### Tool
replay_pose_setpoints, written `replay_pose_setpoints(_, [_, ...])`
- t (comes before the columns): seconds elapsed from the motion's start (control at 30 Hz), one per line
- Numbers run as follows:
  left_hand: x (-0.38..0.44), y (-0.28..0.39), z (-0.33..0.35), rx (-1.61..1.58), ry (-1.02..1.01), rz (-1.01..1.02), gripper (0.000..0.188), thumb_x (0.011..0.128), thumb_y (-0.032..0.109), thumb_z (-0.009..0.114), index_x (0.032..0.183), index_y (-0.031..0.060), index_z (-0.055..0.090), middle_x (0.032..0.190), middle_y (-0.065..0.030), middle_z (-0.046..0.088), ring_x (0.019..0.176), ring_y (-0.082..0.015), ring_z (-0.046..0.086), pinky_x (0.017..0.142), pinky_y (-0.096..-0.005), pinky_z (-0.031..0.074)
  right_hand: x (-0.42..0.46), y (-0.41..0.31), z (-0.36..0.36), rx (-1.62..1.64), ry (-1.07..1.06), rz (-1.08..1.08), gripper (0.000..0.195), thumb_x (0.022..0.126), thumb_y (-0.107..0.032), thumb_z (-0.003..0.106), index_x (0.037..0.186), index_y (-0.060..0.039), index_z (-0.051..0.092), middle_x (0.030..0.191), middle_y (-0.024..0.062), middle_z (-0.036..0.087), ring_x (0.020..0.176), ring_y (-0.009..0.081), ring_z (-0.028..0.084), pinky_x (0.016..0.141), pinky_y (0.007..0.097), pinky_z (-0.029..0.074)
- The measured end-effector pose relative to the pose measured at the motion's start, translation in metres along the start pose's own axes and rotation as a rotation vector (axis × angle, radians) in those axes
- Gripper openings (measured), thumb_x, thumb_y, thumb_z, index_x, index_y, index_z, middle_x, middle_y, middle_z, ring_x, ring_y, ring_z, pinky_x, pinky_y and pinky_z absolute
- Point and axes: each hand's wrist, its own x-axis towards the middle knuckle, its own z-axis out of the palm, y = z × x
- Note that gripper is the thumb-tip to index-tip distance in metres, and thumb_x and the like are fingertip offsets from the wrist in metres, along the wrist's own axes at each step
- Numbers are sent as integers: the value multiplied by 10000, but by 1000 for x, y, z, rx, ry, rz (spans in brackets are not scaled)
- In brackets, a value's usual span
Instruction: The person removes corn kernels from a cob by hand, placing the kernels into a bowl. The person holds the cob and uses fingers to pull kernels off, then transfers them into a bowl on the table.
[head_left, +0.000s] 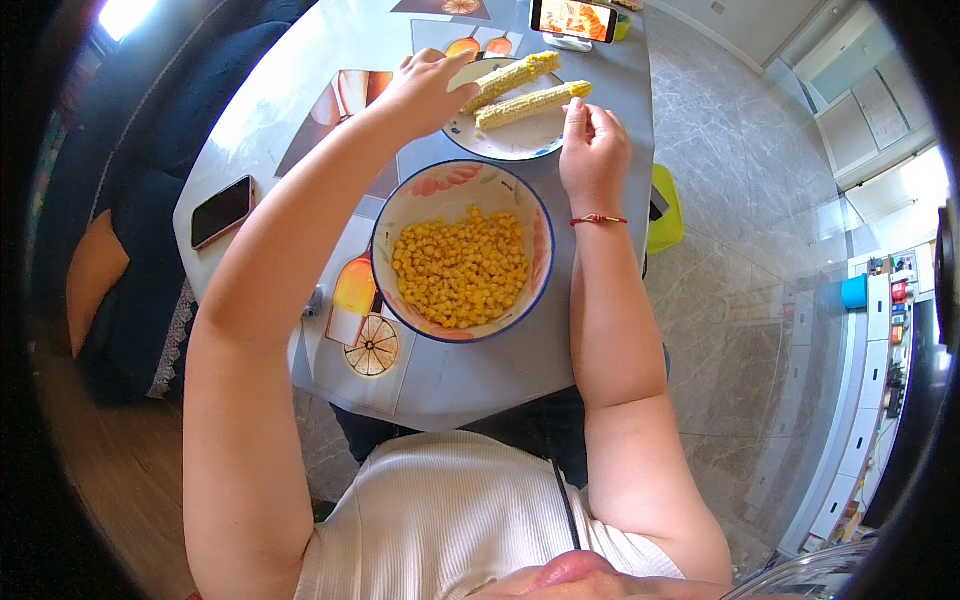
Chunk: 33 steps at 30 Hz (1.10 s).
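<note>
Two corn cobs lie side by side on a white plate (517, 145) with a dark rim. The farther cob (517, 79) and the nearer cob (529, 106) look mostly stripped, with yellow kernels at their right ends. My left hand (429, 86) is over the plate's left rim, fingers apart, its thumb close to the farther cob. At the plate's right rim is my right hand (596, 146), fingers curled, fingertips by the nearer cob's tip; whether they pinch anything is hidden. Closer to me stands a large blue-rimmed bowl (531, 184) holding loose corn kernels (461, 266).
A smartphone (574, 19) with a lit screen is propped on a stand beyond the plate. Another phone (223, 212) lies near the table's left edge. Printed drink and citrus pictures mark the grey tabletop (480, 375). A green bin (667, 214) stands beyond the right edge.
</note>
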Motion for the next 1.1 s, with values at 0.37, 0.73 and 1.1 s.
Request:
replay_pose_setpoints(0.37, [40,19,40,202,-59,113,430,977,313,614,1403,252,593,1349,-84,562,1290,-281,464,1106,-442,384,2,-5,-8,58,7,-92,251,958,-177,606,773,-10,638,699,125,593,662,311,593,615,427,482])
replay_pose_setpoints(0.73, [35,15,31,177,25,222,200,907,282,694,1029,154,788,1126,-57,670,1198,-261,525,1025,-428,431,3,-6,-8,114,3,-88,246,960,-167,598,791,5,647,715,141,600,677,312,601,629,423,489])
replay_pose_setpoints(1.1, [8,14,-19,78,156,245,352,948,307,676,734,28,693,832,-108,671,806,-251,628,751,-378,519,4,-4,-5,108,4,-69,259,967,-191,600,821,5,685,723,131,616,655,284,608,617,398,493])
